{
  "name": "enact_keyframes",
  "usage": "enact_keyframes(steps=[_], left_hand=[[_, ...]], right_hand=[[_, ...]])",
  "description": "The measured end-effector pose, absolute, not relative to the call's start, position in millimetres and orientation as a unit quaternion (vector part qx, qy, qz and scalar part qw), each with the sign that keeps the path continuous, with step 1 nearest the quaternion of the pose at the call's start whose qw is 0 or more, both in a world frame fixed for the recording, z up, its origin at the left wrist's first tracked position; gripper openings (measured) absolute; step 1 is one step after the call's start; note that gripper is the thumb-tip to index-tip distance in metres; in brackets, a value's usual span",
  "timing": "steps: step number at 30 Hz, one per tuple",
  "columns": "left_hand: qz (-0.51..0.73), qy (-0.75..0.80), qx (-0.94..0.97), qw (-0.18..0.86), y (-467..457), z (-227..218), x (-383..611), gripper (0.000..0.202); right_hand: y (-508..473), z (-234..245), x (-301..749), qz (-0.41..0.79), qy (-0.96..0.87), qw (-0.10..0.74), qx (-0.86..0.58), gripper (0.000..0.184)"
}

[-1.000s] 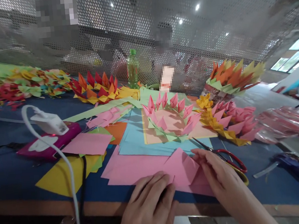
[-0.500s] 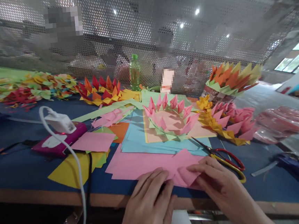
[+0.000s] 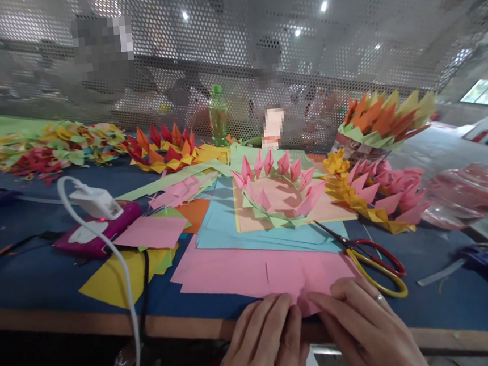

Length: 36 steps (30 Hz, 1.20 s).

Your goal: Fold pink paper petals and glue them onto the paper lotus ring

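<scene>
At the table's front edge a small piece of pink paper (image 3: 308, 301) is held between my two hands, with a fold rising in it. My left hand (image 3: 262, 341) is closed, fingertips pressed on its left side. My right hand (image 3: 365, 326), with a ring on one finger, grips the right side between thumb and fingers. Larger pink sheets (image 3: 230, 269) lie flat beneath. Scissors (image 3: 372, 260) with red and yellow handles rest just beyond my right hand. Further back, a ring of pink and green folded paper petals (image 3: 275, 217) stands on light sheets.
On the left are a purple power strip (image 3: 98, 233) with a white charger (image 3: 96, 201) and cable, and yellow paper (image 3: 107, 283). Paper flowers (image 3: 379, 120) and a plastic bag (image 3: 469, 194) sit on the right. A green bottle (image 3: 219, 117) stands by the perforated screen (image 3: 164, 47).
Both hands have come nearer to me with the pink paper, and my right hand has turned inward. Its raised flap is now down toward the table edge.
</scene>
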<state>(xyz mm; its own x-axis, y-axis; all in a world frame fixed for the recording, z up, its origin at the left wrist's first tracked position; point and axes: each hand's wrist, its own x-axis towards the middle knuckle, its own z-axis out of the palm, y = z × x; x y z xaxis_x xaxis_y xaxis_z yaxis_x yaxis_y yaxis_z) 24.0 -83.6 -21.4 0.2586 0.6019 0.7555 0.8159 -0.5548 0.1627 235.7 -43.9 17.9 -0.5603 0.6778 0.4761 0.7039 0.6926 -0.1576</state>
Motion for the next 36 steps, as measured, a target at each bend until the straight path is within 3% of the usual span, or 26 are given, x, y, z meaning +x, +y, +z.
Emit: enact_keyframes(steps=[4,12,24,36], left_hand=[[-0.410,-0.452,-0.788,0.086,-79,-9,15,0.026],[-0.377,-0.464,-0.797,0.084,-60,8,1,0.028],[-0.372,-0.456,-0.804,0.087,-65,8,-1,0.030],[-0.379,-0.452,-0.804,0.075,-67,-6,-3,0.030]], right_hand=[[-41,19,237,-0.049,-0.879,0.265,-0.393,0.024],[-36,27,236,-0.121,-0.871,0.230,-0.417,0.045],[-35,26,199,0.016,-0.863,0.258,-0.433,0.003],[-35,21,200,0.060,-0.852,0.239,-0.463,0.018]])
